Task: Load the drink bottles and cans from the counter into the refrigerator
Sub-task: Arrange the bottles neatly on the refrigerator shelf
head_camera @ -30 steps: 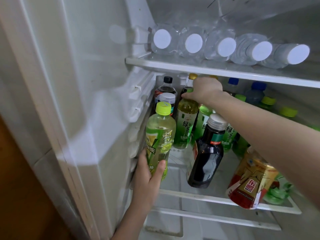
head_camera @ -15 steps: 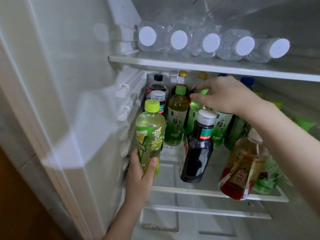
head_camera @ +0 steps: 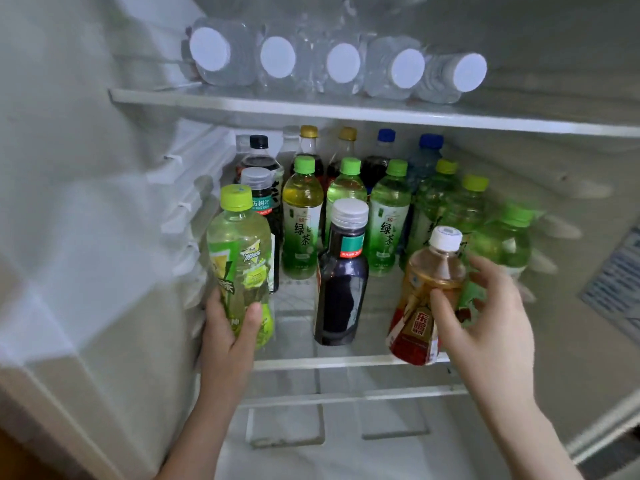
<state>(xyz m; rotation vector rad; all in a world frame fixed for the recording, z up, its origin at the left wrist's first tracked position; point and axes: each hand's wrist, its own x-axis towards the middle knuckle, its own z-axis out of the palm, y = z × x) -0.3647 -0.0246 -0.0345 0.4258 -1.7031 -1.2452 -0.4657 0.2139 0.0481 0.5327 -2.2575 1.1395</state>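
The white inside of the open refrigerator (head_camera: 86,202) fills the view. On the upper shelf (head_camera: 242,105) five clear water bottles (head_camera: 277,58) lie on their sides, white caps facing the near edge. The middle shelf (head_camera: 346,362) carries upright drinks: green tea bottles (head_camera: 302,216) in a row, with darker bottles under gold and blue caps at the far wall. At the near left, the left hand (head_camera: 230,327) has its grip clamped round the lower part of a lime-green bottle (head_camera: 239,258), which stands upright just beside the left wall. At the near right, the right hand (head_camera: 485,313) has its grip round an amber tea bottle (head_camera: 429,292) (white cap, red label), thumb on the label; the bottle tilts over the shelf's front rim. Between them stands a dark bottle (head_camera: 341,271), untouched.
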